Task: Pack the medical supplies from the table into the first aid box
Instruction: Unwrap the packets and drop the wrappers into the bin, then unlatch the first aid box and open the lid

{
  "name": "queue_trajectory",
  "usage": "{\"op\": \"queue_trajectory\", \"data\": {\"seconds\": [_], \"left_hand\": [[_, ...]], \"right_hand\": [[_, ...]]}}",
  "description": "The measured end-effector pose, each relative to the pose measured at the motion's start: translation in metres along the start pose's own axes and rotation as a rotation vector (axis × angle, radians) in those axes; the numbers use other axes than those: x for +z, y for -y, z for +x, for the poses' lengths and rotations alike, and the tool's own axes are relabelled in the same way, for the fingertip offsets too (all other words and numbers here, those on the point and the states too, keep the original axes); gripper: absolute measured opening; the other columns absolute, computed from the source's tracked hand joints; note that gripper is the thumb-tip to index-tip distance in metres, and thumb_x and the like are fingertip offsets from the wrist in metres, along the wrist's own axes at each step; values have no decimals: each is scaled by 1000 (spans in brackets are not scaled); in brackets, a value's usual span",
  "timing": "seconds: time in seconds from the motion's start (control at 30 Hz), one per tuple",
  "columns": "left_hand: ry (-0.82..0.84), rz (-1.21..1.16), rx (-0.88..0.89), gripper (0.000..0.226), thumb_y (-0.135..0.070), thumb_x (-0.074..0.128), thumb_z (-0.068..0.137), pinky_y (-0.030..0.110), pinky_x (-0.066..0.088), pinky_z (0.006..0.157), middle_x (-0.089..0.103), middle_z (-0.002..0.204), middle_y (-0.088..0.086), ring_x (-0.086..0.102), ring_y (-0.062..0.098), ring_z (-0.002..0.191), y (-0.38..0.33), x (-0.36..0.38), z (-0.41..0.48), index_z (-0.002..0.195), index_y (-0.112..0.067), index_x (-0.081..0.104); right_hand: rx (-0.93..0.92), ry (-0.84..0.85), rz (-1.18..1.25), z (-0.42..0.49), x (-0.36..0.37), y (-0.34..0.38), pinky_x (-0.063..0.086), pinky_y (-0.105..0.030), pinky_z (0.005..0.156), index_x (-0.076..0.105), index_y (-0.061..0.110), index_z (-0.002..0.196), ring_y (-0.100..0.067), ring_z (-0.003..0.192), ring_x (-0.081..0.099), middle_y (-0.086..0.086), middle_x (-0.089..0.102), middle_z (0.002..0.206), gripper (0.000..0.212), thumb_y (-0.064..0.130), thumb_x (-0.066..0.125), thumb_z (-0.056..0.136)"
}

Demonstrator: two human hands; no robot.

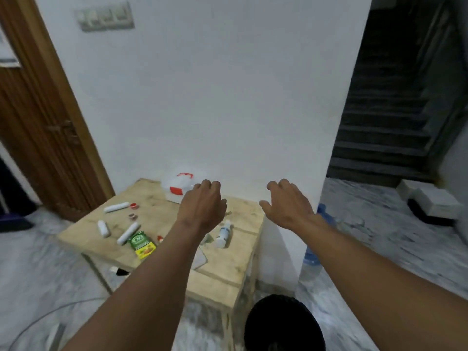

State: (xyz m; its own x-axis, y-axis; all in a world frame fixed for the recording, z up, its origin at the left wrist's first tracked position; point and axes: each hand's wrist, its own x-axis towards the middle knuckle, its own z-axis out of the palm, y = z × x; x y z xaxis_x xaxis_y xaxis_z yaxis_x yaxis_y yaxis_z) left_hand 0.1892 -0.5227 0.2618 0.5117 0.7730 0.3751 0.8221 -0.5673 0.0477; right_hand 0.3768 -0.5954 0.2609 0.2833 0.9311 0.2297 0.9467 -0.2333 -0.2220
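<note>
A clear first aid box [177, 184] with a red handle and red latch stands shut at the back of the wooden table [235, 272], against the wall. Loose on the table lie white bandage rolls [116, 206] [103, 228] [128, 233], a green packet [142, 245], a small red cap [133, 205], and a white bottle [223, 234] on its side. My left hand [202, 206] hovers above the table just right of the box, fingers curled, holding nothing. My right hand [288, 203] hangs open past the table's right edge, also holding nothing.
A white wall rises behind the table. A brown wooden door [43, 117] is at left, dark stairs [390, 117] at right. A large water bottle [312, 259] stands on the floor beside the table. A black round object [283, 325] sits low in front.
</note>
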Motion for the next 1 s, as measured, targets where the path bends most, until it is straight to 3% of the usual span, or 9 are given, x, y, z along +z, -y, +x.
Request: {"op": "queue_trajectory", "data": {"seconds": [0.27, 0.47, 0.7, 1.0], "left_hand": [[47, -32, -100, 37, -37, 49, 95, 40, 50, 79, 58, 116, 11, 58, 32, 104, 99, 14, -37, 121, -11, 52], [65, -81, -77, 41, -37, 49, 96, 41, 50, 82, 57, 123, 9, 57, 29, 109, 199, 28, -28, 128, -11, 52], [224, -129, -7, 43, -37, 47, 97, 41, 50, 86, 55, 126, 9, 55, 28, 112, 313, 69, -26, 131, -11, 50], [318, -199, 11, 41, -35, 49, 97, 40, 49, 85, 55, 128, 10, 56, 29, 113, 383, 141, 42, 131, -11, 51]], "right_hand": [[-79, 61, -23, 11, 41, 91, 45, -39, 85, 48, 11, 127, -32, 115, 50, -12, 50, 125, 44, 39, 52, 94], [20, 54, 46, 48, 85, 173, 45, -39, 86, 48, 11, 128, -32, 115, 50, -12, 50, 124, 42, 36, 52, 94], [140, 117, 117, 69, 165, 263, 45, -41, 93, 47, 10, 131, -35, 121, 48, -14, 48, 131, 45, 36, 53, 94], [234, 189, 100, 151, 241, 287, 44, -40, 92, 48, 9, 129, -35, 119, 50, -15, 50, 127, 44, 36, 55, 95]]}}
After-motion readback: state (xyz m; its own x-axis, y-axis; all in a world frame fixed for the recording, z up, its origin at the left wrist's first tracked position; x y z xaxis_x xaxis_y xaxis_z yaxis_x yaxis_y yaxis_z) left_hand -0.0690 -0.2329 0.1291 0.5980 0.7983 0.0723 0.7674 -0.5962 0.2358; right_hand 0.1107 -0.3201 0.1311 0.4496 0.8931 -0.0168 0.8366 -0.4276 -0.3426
